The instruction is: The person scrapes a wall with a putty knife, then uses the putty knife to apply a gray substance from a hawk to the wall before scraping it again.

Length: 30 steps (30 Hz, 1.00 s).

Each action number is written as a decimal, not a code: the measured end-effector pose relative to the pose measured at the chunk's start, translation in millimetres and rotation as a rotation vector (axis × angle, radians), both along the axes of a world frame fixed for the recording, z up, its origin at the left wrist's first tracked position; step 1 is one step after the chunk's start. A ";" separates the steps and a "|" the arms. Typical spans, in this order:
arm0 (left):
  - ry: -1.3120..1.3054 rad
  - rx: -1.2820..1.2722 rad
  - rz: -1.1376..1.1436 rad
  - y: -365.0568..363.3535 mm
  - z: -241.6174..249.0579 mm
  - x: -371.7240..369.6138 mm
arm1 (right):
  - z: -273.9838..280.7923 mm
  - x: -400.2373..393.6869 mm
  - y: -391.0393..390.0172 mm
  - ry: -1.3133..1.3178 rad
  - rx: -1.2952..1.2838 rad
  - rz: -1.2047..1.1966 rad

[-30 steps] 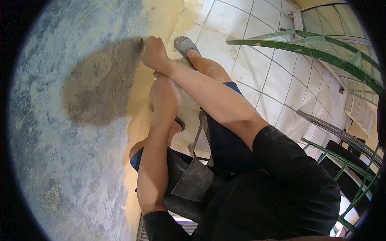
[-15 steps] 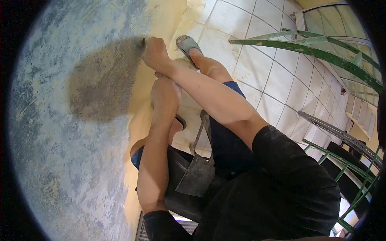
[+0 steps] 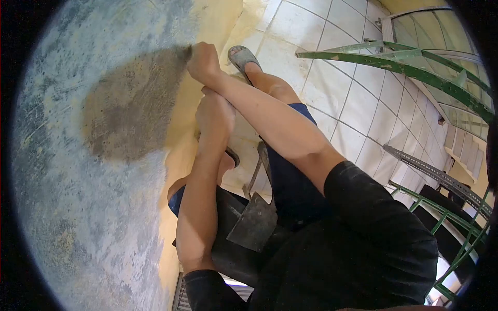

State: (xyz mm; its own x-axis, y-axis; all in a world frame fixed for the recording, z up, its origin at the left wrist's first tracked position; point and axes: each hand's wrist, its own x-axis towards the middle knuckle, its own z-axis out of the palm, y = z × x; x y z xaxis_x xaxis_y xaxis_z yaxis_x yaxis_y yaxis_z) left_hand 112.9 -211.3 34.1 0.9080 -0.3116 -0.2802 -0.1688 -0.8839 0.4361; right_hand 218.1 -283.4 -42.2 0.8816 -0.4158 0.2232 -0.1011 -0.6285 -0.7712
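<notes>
My right hand [image 3: 203, 63] is closed in a fist at the edge of the mottled grey-blue wall surface [image 3: 78, 207], by the upper right end of a dark wet-looking patch [image 3: 129, 103]. A small dark thing shows beside its knuckles, too unclear to name. My left hand [image 3: 213, 115] is just below, close under the right wrist, beside a yellowish band [image 3: 179, 116]; its fingers are mostly hidden. A flat grey blade-like plate [image 3: 254, 223] rests over a black container [image 3: 228, 259] near my lap.
White floor tiles [image 3: 316, 93] lie beyond my legs, with a grey sandal [image 3: 243, 58] on one foot. Green metal frames [image 3: 404, 65] stand at the upper right and lower right. A perforated metal bar [image 3: 436, 173] crosses the right side.
My right hand has shifted slightly right and up, with its wrist still crossing over the left hand. The left hand has barely moved.
</notes>
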 end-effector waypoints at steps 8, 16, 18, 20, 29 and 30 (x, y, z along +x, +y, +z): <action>0.009 0.003 -0.076 3.8 -3.8 2.2 | -0.9 2.8 4.1 0.058 -0.124 0.035; -0.005 0.029 0.008 -2.0 3.7 0.1 | 10.8 1.0 2.2 0.079 0.051 0.005; -0.010 0.043 -0.065 0.6 5.8 -2.7 | 10.0 -0.5 6.0 0.050 0.035 0.009; -0.011 0.022 -0.044 -1.7 6.8 -2.3 | 15.2 -1.4 3.0 0.025 0.018 0.007; -0.016 0.019 -0.035 -1.9 6.8 -0.1 | 15.7 -2.6 0.0 0.058 -0.047 0.036; 0.001 0.054 -0.016 -1.4 7.0 2.5 | 12.5 -2.7 0.7 0.007 -0.082 0.024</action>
